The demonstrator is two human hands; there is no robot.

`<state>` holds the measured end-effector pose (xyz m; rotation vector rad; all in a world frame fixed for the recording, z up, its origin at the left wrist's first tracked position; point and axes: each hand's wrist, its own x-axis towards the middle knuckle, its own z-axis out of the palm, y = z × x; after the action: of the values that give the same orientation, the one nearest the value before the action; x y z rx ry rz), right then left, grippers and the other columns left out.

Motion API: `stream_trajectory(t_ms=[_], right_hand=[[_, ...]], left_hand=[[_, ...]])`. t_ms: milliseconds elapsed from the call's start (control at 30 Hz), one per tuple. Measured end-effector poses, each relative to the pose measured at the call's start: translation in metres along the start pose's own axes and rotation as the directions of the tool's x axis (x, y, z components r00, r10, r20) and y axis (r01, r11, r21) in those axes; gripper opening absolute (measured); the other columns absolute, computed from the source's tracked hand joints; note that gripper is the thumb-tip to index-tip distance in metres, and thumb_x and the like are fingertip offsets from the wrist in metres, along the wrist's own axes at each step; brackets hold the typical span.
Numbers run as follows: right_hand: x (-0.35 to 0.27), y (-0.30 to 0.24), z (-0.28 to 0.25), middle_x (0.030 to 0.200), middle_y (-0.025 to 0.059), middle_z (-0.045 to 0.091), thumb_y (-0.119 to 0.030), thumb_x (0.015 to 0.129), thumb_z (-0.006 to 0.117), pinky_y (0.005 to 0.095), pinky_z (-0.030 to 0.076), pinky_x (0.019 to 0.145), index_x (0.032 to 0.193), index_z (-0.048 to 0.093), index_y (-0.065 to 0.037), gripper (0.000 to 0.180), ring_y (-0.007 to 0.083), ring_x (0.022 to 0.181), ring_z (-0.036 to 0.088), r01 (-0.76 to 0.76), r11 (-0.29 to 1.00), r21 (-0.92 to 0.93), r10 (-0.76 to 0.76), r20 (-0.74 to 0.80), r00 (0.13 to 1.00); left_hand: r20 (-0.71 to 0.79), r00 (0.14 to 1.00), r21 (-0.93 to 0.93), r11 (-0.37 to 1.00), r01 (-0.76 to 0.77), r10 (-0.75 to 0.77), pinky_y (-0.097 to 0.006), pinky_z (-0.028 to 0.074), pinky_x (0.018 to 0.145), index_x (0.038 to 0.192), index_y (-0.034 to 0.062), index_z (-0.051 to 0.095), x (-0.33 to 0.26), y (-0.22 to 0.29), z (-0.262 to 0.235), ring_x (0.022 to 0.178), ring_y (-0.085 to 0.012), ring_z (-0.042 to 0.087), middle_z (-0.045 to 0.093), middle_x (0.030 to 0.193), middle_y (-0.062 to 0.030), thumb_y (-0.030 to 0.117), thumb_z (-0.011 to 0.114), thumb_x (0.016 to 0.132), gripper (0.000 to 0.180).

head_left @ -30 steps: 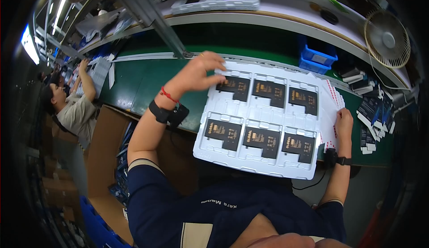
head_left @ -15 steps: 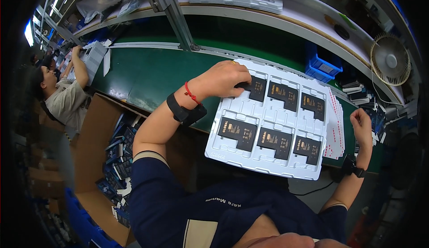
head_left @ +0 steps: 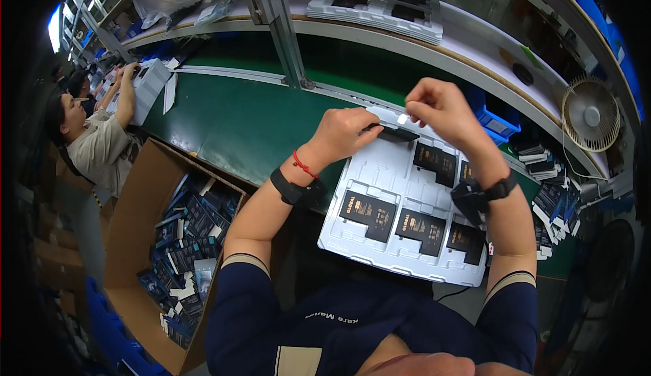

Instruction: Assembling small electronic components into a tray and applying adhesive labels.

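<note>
My left hand (head_left: 344,134) pinches a flat black phone battery (head_left: 399,134), tilted up out of its slot at the far left of the white plastic tray (head_left: 366,248). My right hand (head_left: 439,108) is closed over the tray's far edge, close to that battery. At its fingertips is a small white sticker (head_left: 403,119). Several more batteries lie in the tray, such as the near-left battery (head_left: 367,216), the near-middle battery (head_left: 420,231) and the far-middle battery (head_left: 435,164). My right forearm hides part of the tray's right side.
Left of me stands a cardboard box (head_left: 129,261) full of small dark packages. Blue bins (head_left: 498,122), a pile of small boxes (head_left: 559,203) and a fan (head_left: 591,115) are at the right. Stacked trays (head_left: 373,23) sit on the shelf. A co-worker (head_left: 102,139) works at far left.
My right hand has come from the red-marked white sheets at the right to the tray's far side, with a small white sticker. My left hand has tilted the far-left battery up.
</note>
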<state>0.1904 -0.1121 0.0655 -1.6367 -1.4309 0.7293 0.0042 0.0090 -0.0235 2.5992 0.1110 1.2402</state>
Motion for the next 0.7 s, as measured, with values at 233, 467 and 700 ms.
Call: stream_trajectory(t_ms=[233, 467, 700], right_hand=[[0.015, 0.03, 0.039, 0.077, 0.0008, 0.061, 0.002, 0.086, 0.062, 0.0217, 0.044, 0.062, 0.104, 0.055, -0.002, 0.019, 0.0053, 0.069, 0.054, -0.017, 0.999, 0.041, 0.015, 0.055, 0.998], [0.016, 0.035, 0.041, 0.08, -0.0005, 0.057, 0.001, 0.086, 0.062, 0.022, 0.043, 0.062, 0.105, 0.055, -0.002, 0.02, 0.0051, 0.072, 0.052, -0.027, 0.998, 0.063, 0.023, 0.056, 0.998], [0.016, 0.038, 0.04, 0.081, -0.0003, 0.056, -0.001, 0.085, 0.062, 0.0216, 0.044, 0.063, 0.106, 0.055, -0.002, 0.023, 0.0054, 0.072, 0.052, -0.019, 0.998, 0.057, 0.016, 0.058, 0.998]], left_hand=[[-0.01, 0.997, -0.085, 0.994, 0.074, -0.075, -0.033, 0.052, 0.055, 0.086, 0.0033, 0.069, -0.004, 0.0, 0.0, 0.062, -0.0258, 0.065, 0.067, 0.076, -0.0107, 0.007, 0.072, 0.08, 0.008], [0.001, 0.998, -0.089, 0.994, 0.068, -0.068, -0.033, 0.051, 0.055, 0.087, 0.0028, 0.068, -0.002, 0.0, 0.001, 0.061, -0.0268, 0.064, 0.066, 0.075, -0.0104, 0.005, 0.07, 0.08, 0.008], [0.02, 0.996, -0.099, 0.991, 0.089, -0.088, -0.033, 0.051, 0.055, 0.087, 0.0037, 0.068, 0.0, 0.001, 0.002, 0.062, -0.0263, 0.064, 0.065, 0.075, -0.0101, 0.005, 0.069, 0.08, 0.007]])
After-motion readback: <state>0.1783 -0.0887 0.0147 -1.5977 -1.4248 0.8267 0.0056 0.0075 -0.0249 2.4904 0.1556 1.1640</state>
